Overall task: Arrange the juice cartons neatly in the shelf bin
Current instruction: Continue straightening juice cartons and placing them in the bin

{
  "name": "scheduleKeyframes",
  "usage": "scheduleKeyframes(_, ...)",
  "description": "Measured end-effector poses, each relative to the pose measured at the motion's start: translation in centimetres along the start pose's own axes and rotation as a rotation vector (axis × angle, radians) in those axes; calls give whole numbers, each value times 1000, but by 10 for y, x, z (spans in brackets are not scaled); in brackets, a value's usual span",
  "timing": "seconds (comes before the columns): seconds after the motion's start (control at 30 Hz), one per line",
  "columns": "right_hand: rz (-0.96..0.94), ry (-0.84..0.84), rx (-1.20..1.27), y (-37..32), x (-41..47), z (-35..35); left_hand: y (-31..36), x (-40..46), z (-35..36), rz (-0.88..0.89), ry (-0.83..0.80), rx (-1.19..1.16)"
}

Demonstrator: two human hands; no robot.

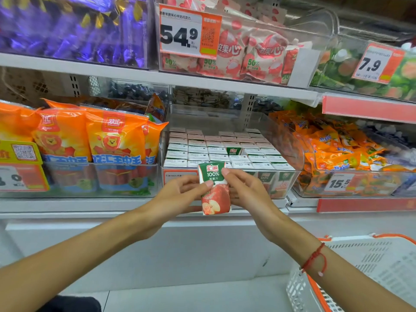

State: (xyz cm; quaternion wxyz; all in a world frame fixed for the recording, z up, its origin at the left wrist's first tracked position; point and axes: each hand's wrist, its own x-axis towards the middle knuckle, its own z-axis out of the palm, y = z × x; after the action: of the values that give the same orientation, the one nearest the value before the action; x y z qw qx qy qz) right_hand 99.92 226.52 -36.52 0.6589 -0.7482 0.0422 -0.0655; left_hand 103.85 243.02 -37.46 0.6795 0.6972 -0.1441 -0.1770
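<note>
Two hands hold one apple juice carton [215, 188] upright in front of the clear shelf bin [290, 176], just below its front edge. The left hand [180, 194] grips the carton's left side, its thumb pressed on the printed face near the middle and its other fingers curled behind. The right hand [245, 190] pinches the carton's upper right corner, thumb tip [225, 171] on the green top band, the remaining fingers wrapped round the right side and back. The carton's face, green above and with a red apple below, is turned toward the camera.

Behind it the bin holds rows of matching juice cartons [225, 149] standing close together, white tops showing; one carton [233, 150] in the middle of the rows shows its green face where there is a gap in front of it. To the bin's left stand orange sausage packs [114, 140]; to its right lies a bin of orange snack packets [333, 149]. A red string bracelet [315, 258] circles the right wrist, above a white shopping basket [371, 266] with orange trim.
</note>
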Motion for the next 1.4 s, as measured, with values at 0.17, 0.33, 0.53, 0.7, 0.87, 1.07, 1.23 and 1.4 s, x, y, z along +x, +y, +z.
scheduleKeyframes(0.17,25,-92,-27,0,0,-4,0,0,-7,18,57,24)
scheduleKeyframes(0.33,27,-258,-82,2,-4,-6,0,-1,-8,19,104,-123)
scheduleKeyframes(0.53,-28,-134,-67,3,-6,-2,-3,2,1,109,255,-159)
scheduleKeyframes(0.7,-184,39,-202,-1,-8,3,-3,4,6,176,339,-111)
scheduleKeyframes(0.87,-201,-2,-246,3,-11,-2,-3,4,4,59,276,-55)
scheduleKeyframes(1.07,-79,-67,-119,1,-12,-15,4,-1,-5,5,59,-19)
scheduleKeyframes(1.23,3,-162,-72,2,-11,-15,9,-2,-4,8,12,-107)
scheduleKeyframes(1.4,81,-318,-5,0,-12,-15,11,0,-3,42,29,-186)
